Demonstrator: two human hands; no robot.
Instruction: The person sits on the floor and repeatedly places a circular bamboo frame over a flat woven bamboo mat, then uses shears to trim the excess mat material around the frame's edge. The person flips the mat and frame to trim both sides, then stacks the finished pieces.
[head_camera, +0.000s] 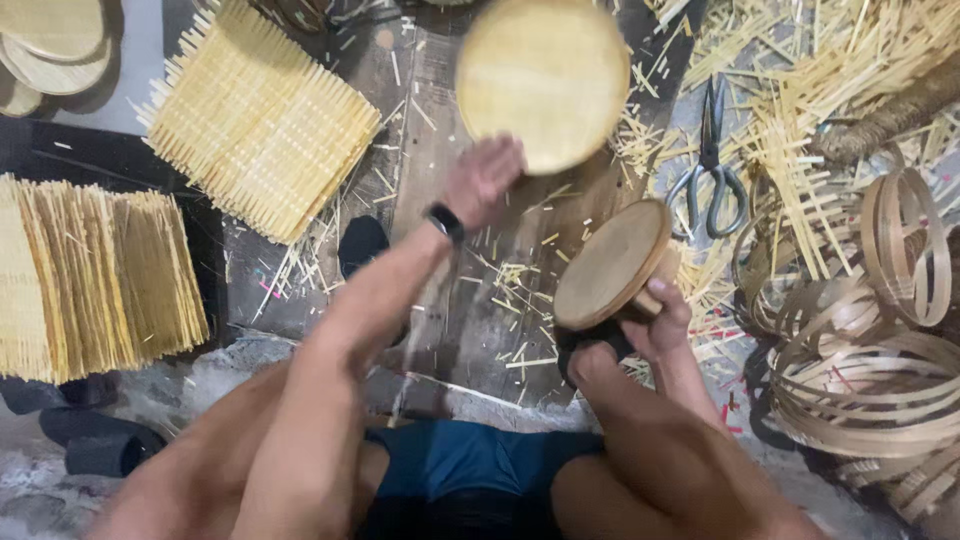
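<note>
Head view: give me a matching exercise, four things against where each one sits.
Things:
1. round woven disc
2. wooden mould
3. scissors
4. bamboo hoops

Places:
A. lying among the cut strips, upper right
B. at the left hand, raised and blurred
C. piled at the right edge
D. held in the right hand

Pairs: 1-B, 2-D, 3-A, 4-C

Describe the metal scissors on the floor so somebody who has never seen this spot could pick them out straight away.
Start at the right side of the dark wooden board, where pale bamboo offcuts litter the floor. The grey metal scissors lie there, blades pointing away from the person and loop handles toward them, just above the round wooden block that the right hand grips. They are the only metal thing among the straw-coloured strips and hoops.
</note>
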